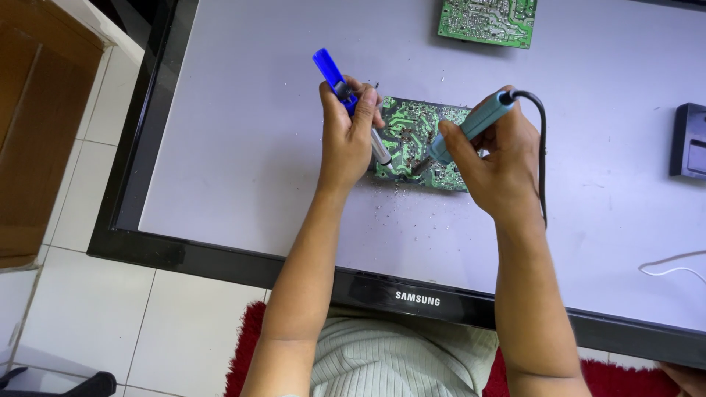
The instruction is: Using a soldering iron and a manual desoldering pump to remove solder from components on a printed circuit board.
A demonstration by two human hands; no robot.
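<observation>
Nearest, the left hand (346,136) grips a blue solder sucker (346,94); the right hand (500,158) clamps a soldering iron (471,123). Both tips meet on the green circuit board (415,136), lying flat mid-worktop (235,132): light, stiff, probably fragile, best held by its edges.

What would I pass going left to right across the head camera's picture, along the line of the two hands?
Wooden cabinet → black frame of the flat screen → left hand holding a blue desoldering pump → green circuit board → right hand holding a teal soldering iron → small black box.
</observation>
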